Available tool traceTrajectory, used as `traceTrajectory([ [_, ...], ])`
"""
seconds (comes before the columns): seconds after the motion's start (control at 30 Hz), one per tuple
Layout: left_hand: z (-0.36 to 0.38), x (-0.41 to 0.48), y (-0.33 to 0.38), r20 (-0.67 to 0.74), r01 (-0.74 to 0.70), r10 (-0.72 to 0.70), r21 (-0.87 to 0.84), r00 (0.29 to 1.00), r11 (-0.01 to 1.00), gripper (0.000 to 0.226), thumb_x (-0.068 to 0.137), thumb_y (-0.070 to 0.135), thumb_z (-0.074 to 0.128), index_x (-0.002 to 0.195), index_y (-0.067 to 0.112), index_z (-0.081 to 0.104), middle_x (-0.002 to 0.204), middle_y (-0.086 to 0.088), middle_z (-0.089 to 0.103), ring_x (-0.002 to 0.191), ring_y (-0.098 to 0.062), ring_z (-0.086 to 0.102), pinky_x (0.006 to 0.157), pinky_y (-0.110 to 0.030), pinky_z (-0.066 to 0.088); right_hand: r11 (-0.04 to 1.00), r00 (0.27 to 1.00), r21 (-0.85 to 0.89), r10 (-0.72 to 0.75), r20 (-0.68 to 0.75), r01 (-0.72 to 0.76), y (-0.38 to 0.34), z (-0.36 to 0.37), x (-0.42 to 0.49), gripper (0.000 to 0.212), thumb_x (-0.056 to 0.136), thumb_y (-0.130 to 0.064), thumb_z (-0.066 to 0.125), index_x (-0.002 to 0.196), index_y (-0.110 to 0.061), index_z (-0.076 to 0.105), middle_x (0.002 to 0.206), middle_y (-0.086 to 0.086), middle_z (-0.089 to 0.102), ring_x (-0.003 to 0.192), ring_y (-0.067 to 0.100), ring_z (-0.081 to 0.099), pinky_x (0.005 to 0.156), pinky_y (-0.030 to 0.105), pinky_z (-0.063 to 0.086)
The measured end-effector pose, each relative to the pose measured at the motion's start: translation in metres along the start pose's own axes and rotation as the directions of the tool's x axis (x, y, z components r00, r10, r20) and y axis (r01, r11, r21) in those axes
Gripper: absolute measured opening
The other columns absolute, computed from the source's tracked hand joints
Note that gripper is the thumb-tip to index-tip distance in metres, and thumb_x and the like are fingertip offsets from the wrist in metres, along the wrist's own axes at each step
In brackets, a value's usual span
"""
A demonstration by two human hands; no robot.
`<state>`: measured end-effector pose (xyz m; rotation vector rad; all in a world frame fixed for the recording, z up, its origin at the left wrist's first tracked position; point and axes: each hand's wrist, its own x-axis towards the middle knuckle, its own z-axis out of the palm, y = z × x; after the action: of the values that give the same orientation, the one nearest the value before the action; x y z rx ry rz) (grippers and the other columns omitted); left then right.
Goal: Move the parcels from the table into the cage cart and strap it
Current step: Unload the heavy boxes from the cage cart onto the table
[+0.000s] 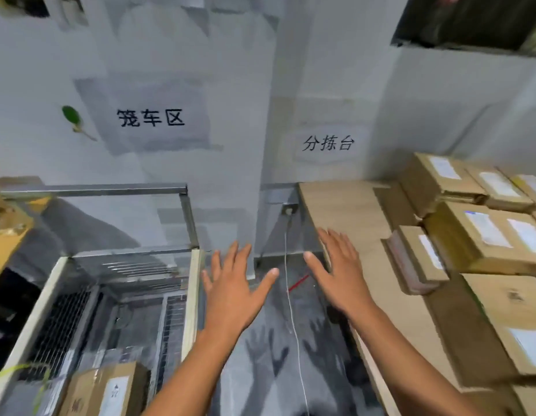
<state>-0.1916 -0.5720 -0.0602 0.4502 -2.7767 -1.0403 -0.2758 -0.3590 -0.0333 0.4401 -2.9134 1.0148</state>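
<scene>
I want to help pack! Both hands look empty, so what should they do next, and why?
Probably reach the right hand to the small parcel nearest it on the table. Both hands are open and empty, parcels wait there, and the cage cart holds one box with room left.

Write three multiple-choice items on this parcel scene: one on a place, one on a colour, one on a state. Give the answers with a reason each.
1. Where does the parcel already in the cage cart lie?
A. at its near end, low inside
B. on top of its far rail
C. on the floor outside it

2. What colour is the thin stick on the floor between cart and table?
A. blue
B. red
C. white

3. What are the two hands doing?
A. both grip one parcel
B. only the left grips a strap
C. both are open and hold nothing

Answers: 
1 A, the boxed parcel sits low at the cart's near end. 
2 B, the stick is red. 
3 C, the left hand and right hand have spread fingers, nothing in them.
</scene>
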Motion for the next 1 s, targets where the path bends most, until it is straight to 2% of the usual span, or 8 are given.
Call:
traceTrajectory([
  [0.13, 0.044, 0.014, 0.080, 0.110, -0.159, 0.157, 0.013, 0.981, 0.987, 0.111, 0.071, 0.103, 0.011, 0.163, 0.042, 0.022, 0.174, 0.012, 0.011, 0.161, -0.024, -0.002, 0.128, -0.061, 0.007, 0.989, 0.978, 0.013, 0.146, -0.152, -0.145, 0.064, -0.065, -0.029, 0.087, 0.084, -0.083, 0.031, 0.160, -0.042, 0.029, 0.171, -0.005, 0.023, 0.160, 0.016, 0.005, 0.128, 0.051, 0.011],
  [0.3, 0.118, 0.016, 0.187, 0.255, -0.326, 0.315, 0.003, 0.914, 0.945, 0.098, 0.079, 0.095, 0.025, 0.163, 0.042, 0.024, 0.174, 0.012, 0.012, 0.162, -0.025, 0.000, 0.127, -0.063, 0.008, 0.949, 0.910, -0.014, 0.298, -0.287, -0.316, 0.144, -0.151, -0.076, 0.083, 0.087, -0.084, 0.031, 0.160, -0.045, 0.024, 0.171, -0.011, 0.020, 0.160, 0.013, 0.000, 0.129, 0.052, 0.008],
  [0.43, 0.179, 0.006, 0.265, 0.341, -0.434, 0.419, -0.034, 0.841, 0.900, 0.107, 0.075, 0.101, 0.016, 0.162, 0.040, 0.027, 0.174, 0.009, 0.016, 0.161, -0.025, 0.005, 0.128, -0.059, 0.014, 0.885, 0.792, 0.055, 0.439, -0.425, -0.462, 0.205, -0.219, -0.117, 0.079, 0.094, -0.078, 0.038, 0.161, -0.037, 0.029, 0.171, -0.004, 0.022, 0.160, 0.015, 0.001, 0.128, 0.051, 0.011],
  [0.53, 0.225, -0.005, 0.324, 0.415, -0.483, 0.475, -0.094, 0.776, 0.871, 0.098, 0.082, 0.097, 0.026, 0.161, 0.039, 0.028, 0.174, 0.007, 0.018, 0.161, -0.025, 0.008, 0.127, -0.057, 0.018, 0.832, 0.693, 0.057, 0.495, -0.525, -0.552, 0.254, -0.267, -0.153, 0.075, 0.096, -0.073, 0.042, 0.161, -0.035, 0.031, 0.171, -0.004, 0.022, 0.160, 0.015, 0.002, 0.128, 0.053, 0.010],
  [0.7, 0.305, -0.034, 0.427, 0.585, -0.358, 0.469, -0.304, 0.662, 0.883, 0.093, 0.086, 0.085, 0.050, 0.160, 0.031, 0.032, 0.168, 0.005, 0.031, 0.155, -0.020, 0.026, 0.123, -0.053, 0.032, 0.723, 0.518, 0.127, 0.595, -0.614, -0.679, 0.337, -0.333, -0.213, 0.078, 0.093, -0.071, 0.041, 0.162, -0.039, 0.026, 0.172, -0.006, 0.018, 0.159, 0.013, 0.000, 0.129, 0.052, 0.010],
  [0.83, 0.366, -0.060, 0.505, 0.690, -0.214, 0.415, -0.362, 0.593, 0.907, 0.099, 0.086, 0.084, 0.051, 0.163, 0.031, 0.023, 0.173, 0.005, 0.020, 0.156, -0.024, 0.027, 0.119, -0.050, 0.033, 0.656, 0.384, 0.228, 0.649, -0.657, -0.719, 0.389, -0.373, -0.241, 0.087, 0.086, -0.077, 0.042, 0.161, -0.034, 0.031, 0.170, 0.000, 0.024, 0.159, 0.019, 0.006, 0.129, 0.048, 0.011],
  [0.9, 0.390, -0.071, 0.539, 0.714, -0.129, 0.401, -0.405, 0.573, 0.905, 0.102, 0.086, 0.082, 0.054, 0.165, 0.029, 0.019, 0.174, 0.006, 0.015, 0.156, -0.024, 0.026, 0.119, -0.047, 0.032, 0.643, 0.351, 0.249, 0.655, -0.669, -0.725, 0.409, -0.392, -0.248, 0.091, 0.083, -0.080, 0.039, 0.161, -0.033, 0.032, 0.171, 0.001, 0.024, 0.160, 0.020, 0.005, 0.129, 0.047, 0.010],
  [1.0, 0.423, -0.080, 0.579, 0.731, -0.006, 0.356, -0.434, 0.581, 0.901, 0.111, 0.085, 0.078, 0.062, 0.167, 0.024, 0.010, 0.175, 0.002, 0.009, 0.157, -0.026, 0.023, 0.120, -0.047, 0.030, 0.629, 0.354, 0.217, 0.652, -0.671, -0.747, 0.435, -0.412, -0.250, 0.094, 0.081, -0.083, 0.037, 0.161, -0.034, 0.031, 0.172, -0.003, 0.021, 0.160, 0.016, 0.001, 0.129, 0.047, 0.008],
])
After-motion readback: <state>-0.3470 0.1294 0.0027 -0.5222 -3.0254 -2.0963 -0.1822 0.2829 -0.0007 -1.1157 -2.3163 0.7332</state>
